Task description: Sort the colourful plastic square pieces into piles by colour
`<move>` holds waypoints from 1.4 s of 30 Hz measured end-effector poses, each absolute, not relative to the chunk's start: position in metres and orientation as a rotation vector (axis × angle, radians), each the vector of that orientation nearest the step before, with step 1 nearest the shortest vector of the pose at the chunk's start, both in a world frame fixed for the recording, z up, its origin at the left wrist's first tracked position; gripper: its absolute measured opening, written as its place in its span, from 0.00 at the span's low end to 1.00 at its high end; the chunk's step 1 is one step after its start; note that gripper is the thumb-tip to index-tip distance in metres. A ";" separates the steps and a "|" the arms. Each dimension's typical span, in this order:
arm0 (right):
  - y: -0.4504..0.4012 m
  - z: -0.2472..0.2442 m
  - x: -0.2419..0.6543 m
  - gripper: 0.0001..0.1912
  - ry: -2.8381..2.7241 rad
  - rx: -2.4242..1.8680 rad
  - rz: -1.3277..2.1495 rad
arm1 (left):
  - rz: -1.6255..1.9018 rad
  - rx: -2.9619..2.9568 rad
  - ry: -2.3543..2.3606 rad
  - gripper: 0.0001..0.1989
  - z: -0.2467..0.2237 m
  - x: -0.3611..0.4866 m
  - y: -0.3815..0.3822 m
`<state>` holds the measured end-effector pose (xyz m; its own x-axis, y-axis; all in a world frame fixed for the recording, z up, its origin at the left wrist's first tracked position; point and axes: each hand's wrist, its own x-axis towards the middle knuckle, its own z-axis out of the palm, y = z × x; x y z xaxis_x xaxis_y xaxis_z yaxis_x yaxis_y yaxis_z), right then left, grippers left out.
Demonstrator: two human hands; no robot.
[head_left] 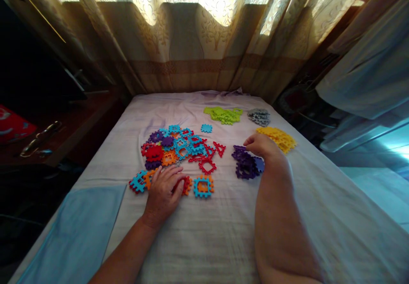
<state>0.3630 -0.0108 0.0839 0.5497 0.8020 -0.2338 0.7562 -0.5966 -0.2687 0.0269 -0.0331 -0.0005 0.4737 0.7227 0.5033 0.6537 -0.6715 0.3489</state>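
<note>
My left hand (165, 190) lies with its fingers apart over red and orange pieces at the near edge of a mixed pile (179, 143) of blue, red, orange and purple interlocking plastic pieces. Just right of it are a blue square frame and an orange piece (203, 186). My right hand (260, 144) is bent down at the upper right edge of a purple pile (246, 164), its fingers pinched together; whatever they hold is too small to make out. Red frames (207, 166) lie between the mixed pile and the purple one.
Beyond are a lime green pile (223, 115), a grey pile (259, 116) and a yellow pile (279, 139). A lone blue square (206, 128) lies behind the mixed pile. Light blue cloth (79, 228) covers the near left; curtains (191, 53) hang behind.
</note>
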 end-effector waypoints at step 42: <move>0.047 0.063 0.210 0.21 -2.082 -1.908 0.134 | 1.431 2.160 1.220 0.10 0.003 0.022 -0.026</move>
